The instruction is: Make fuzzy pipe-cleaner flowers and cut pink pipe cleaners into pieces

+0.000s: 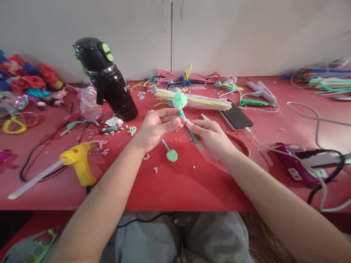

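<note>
Both hands hold a mint-green pipe-cleaner flower [180,100] above the middle of the red table. Its round, bumpy head points up and away, and its stem slants down to the right. My left hand [157,128] pinches the stem just below the head. Farther down, my right hand [210,135] has thumb and fingers closed round the stem, whose end sticks out below. A second mint-green flower [172,155] with a short stem lies on the table beneath my hands. Behind the held flower lies a bundle of pastel pipe cleaners [197,100].
A yellow hot glue gun [82,162] lies at left, near a tilted black bottle [115,91]. A phone [237,115] with a cable, a purple power strip [297,164] and looping cords occupy the right. Small clippings [131,130] are scattered about. Fabric flowers [29,82] sit far left.
</note>
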A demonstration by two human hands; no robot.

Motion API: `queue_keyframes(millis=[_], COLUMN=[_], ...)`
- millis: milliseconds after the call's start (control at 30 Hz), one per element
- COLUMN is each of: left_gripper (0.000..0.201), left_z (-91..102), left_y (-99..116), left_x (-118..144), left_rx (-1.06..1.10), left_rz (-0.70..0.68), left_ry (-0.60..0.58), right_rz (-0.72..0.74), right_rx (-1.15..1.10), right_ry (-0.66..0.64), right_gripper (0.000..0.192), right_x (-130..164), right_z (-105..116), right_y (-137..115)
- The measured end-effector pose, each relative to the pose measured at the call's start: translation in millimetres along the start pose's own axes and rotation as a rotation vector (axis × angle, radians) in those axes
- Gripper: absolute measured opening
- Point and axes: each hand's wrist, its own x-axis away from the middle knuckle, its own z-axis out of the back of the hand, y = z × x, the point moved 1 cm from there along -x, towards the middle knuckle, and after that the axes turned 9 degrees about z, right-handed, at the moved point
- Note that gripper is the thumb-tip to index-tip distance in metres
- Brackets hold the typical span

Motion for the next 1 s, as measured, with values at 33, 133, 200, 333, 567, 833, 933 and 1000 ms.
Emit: queue_keyframes(millis=[33,133,200,333,567,833,933,1000], left_gripper=[0.051,0.042,0.041,0.038,0.035,0.042,0.046,0.047], left_z=[0.5,2.0,1.7,-2.4,-5.4,-10.3,-11.4,-11.2], left_y=[-1.5,-4.5,-4.4,-0.5,-2.6,-1.4,-0.7,-1.0], left_x=[-0.9,-2.1,-1.4,1.6,3.4,5.3,5.2,4.8], left_rx=[-0.043,-0.193,-0.254,-0.299,-0.326,-0.359,-0.367,-0.371], left_rz=[-0.019,-0.071,-0.086,-0.085,-0.068,-0.053,-0.046,-0.042], left_ry=[0.031,0.162,0.208,0.164,0.198,0.242,0.247,0.248], right_rz=[0.013,0.076,0.107,0.119,0.138,0.189,0.188,0.194], right_rx=[0.004,0.072,0.112,0.087,0.156,0.295,0.296,0.296], right_ry=[-0.025,-0.125,-0.174,-0.173,-0.179,-0.190,-0.190,-0.189], right_gripper=[0.045,0.046,0.048,0.047,0.052,0.056,0.055,0.054], right_x=[0.5,2.2,2.9,3.0,3.3,3.1,3.8,3.9], right_z=[-1.1,-4.0,-5.5,-7.6,-9.6,-8.3,-8.0,-7.8], right_y=[0.2,-1.9,-3.7,-3.3,-5.1,-2.1,-1.0,-0.4])
